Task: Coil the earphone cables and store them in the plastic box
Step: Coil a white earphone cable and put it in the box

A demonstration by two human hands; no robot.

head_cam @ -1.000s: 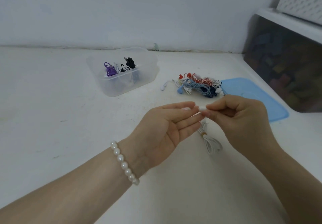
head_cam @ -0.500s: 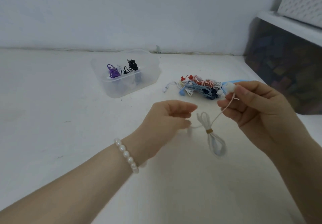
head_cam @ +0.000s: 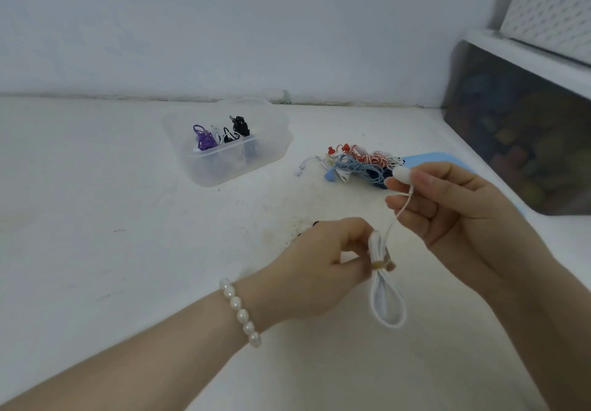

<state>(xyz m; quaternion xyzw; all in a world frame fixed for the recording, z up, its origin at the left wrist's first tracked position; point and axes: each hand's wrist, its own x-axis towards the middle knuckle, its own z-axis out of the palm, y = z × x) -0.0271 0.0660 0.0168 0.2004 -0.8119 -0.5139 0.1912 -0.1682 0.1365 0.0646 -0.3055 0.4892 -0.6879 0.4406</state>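
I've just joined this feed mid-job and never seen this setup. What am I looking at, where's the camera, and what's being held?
There is no machine: a person works bare-handed, and one head-worn camera looks forward and down. The left hand pinches a coiled white earphone cable at its tan band. The right hand holds that cable's white earbud, a thin strand running between them. On the white table stand a clear plastic box with purple, white and black coils inside, a pile of uncoiled earphones, and a blue lid partly hidden behind the right hand.
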